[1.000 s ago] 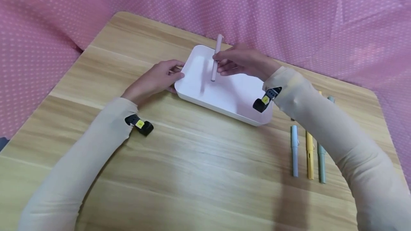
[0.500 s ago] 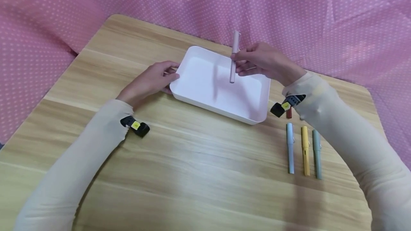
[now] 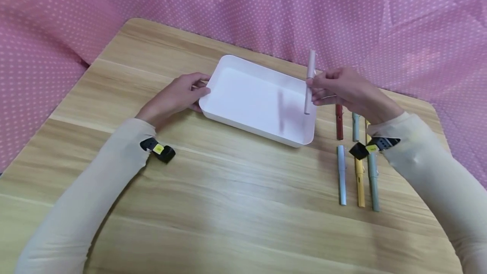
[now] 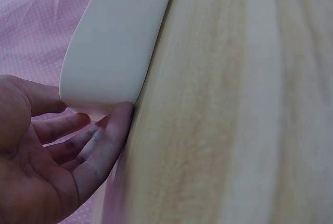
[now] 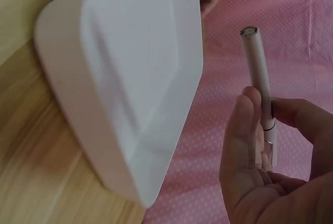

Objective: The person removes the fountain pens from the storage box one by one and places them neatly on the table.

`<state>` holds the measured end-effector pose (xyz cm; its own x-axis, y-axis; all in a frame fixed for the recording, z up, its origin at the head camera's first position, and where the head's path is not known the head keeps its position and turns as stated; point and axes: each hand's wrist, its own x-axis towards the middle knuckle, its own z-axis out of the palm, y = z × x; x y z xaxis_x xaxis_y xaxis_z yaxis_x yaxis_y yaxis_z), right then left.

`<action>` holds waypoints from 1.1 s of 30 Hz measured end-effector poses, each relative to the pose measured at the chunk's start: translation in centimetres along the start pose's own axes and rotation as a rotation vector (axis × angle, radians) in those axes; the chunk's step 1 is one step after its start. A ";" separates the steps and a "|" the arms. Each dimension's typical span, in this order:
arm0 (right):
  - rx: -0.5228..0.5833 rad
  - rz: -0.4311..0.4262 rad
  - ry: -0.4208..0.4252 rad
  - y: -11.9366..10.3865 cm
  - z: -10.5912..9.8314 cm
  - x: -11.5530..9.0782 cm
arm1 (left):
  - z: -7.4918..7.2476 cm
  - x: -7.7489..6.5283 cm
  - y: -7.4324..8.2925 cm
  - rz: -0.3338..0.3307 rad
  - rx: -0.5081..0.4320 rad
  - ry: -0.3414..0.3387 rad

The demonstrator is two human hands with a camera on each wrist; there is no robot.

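Note:
In the head view, a white rectangular tray (image 3: 247,100) lies on the table with nothing in it. My left hand (image 3: 176,96) holds its left end, the thumb at the rim and the other fingers along the outer wall. Above the tray's right end, my right hand (image 3: 348,90) pinches a pale pink capped pen (image 3: 310,67) between thumb and fingers. The pen stands nearly upright, clip end up, apart from the tray. The right wrist view shows the same pen (image 5: 257,70) beside the tray wall (image 5: 78,104).
Right of the tray lie several capped pens in two rows: red (image 3: 339,122) and light blue (image 3: 355,127) behind, pale blue (image 3: 341,176), yellow (image 3: 359,183) and green (image 3: 374,185) in front. My right forearm partly covers another yellow pen. Pink dotted cloth (image 3: 266,7) hangs behind the wooden table (image 3: 213,206).
My right hand has carried the pink pen rightward from over the tray's middle to its right end, and slightly nearer. The left hand stays on the tray.

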<state>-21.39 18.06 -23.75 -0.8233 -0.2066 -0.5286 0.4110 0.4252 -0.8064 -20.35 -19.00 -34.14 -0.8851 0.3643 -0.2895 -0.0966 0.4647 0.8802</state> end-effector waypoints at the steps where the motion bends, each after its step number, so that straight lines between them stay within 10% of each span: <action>1: 0.000 -0.003 0.010 0.5 -0.5 -0.4 | 0.0 0.0 0.0 0.003 0.004 -0.002; 10: 0.088 0.010 0.080 5.7 -4.2 -3.7 | 0.1 -0.1 -0.1 0.019 -0.026 -0.012; 33: -0.166 0.099 0.145 15.7 -10.6 -11.7 | 0.1 0.0 -0.1 0.042 0.008 -0.027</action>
<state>-9.45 36.50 -27.41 -0.8346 -0.0325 -0.5498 0.4329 0.5784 -0.6914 -20.27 -18.96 -34.26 -0.8755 0.4055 -0.2629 -0.0561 0.4551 0.8887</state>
